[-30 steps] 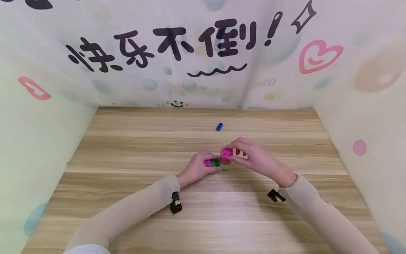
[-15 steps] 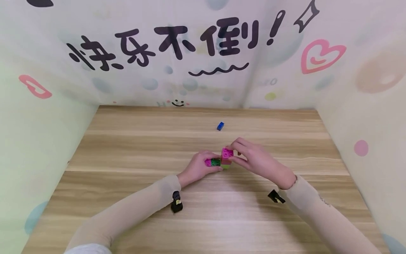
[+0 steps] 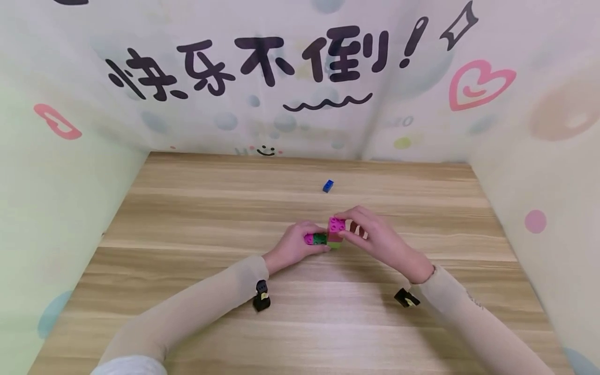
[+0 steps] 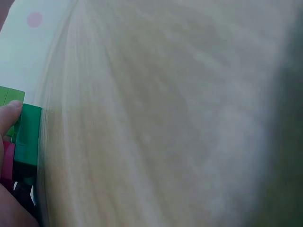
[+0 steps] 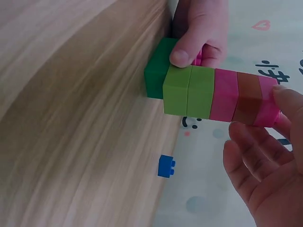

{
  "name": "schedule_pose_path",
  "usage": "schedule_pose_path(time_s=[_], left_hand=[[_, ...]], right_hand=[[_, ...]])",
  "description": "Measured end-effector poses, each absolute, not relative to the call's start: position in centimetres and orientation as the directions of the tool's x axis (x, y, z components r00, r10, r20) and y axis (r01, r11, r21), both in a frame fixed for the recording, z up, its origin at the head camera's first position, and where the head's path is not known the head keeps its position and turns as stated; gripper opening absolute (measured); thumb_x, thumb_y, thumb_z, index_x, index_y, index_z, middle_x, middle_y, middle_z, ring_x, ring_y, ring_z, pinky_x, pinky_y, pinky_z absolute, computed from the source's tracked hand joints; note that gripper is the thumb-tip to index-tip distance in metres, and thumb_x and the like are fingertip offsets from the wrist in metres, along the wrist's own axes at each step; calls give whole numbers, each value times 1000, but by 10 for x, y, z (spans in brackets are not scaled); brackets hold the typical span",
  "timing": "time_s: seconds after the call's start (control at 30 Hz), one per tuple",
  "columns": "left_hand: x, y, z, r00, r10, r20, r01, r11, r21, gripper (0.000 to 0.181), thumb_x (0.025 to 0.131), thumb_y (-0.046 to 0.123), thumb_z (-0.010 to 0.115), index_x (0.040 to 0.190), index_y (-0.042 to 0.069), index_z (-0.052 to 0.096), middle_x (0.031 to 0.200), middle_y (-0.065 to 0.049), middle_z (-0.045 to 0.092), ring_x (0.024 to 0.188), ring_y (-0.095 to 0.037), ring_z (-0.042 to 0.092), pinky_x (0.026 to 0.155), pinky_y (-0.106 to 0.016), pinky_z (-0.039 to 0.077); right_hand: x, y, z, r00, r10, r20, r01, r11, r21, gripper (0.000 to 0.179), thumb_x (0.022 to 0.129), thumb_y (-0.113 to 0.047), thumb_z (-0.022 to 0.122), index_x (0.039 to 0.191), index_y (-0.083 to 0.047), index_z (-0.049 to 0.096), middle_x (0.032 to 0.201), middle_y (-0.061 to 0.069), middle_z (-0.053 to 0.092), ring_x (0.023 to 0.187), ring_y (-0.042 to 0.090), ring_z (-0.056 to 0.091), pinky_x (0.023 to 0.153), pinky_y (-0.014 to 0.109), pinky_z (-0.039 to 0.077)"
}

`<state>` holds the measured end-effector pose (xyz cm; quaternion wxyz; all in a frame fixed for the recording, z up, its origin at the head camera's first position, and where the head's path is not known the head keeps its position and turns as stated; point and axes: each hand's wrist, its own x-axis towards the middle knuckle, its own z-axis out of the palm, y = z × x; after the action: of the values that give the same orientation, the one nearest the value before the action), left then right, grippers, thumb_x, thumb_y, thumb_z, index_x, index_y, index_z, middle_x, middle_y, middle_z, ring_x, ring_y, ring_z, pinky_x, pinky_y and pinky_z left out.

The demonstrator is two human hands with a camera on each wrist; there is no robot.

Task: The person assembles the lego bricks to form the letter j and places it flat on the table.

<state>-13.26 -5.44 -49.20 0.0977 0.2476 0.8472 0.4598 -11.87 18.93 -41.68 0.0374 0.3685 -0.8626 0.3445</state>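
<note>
A stack of toy building bricks stands upright on the table, two light green at the bottom, then pink, brown and a bright pink brick on top. My right hand pinches the top pink brick between thumb and index finger, its other fingers curled free beside it. On the other side, my left hand grips the base around a dark green brick and a magenta brick. Its thumb presses against the lowest light green brick in the right wrist view. The left wrist view catches only part of the green bricks.
A small blue brick lies apart on the wooden table, beyond the stack. Printed cloth walls rise at the back and both sides. Black wrist devices are strapped at both sleeves.
The head view has shifted slightly. Both hands keep their places at the stack, and the bricks look the same.
</note>
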Motion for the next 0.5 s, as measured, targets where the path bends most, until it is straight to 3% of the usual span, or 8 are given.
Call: schedule_pose_path(time_s=[0.5], left_hand=[[-135, -54, -491, -851, 521, 70, 345, 454, 822, 43, 87, 25, 87, 125, 9, 75, 122, -8, 73, 113, -24, 66, 100, -40, 52]], right_hand=[[-119, 186, -431, -781, -583, 221, -560, 499, -661, 46, 94, -8, 77, 135, -1, 57, 110, 8, 70, 87, 17, 66, 72, 27, 59]])
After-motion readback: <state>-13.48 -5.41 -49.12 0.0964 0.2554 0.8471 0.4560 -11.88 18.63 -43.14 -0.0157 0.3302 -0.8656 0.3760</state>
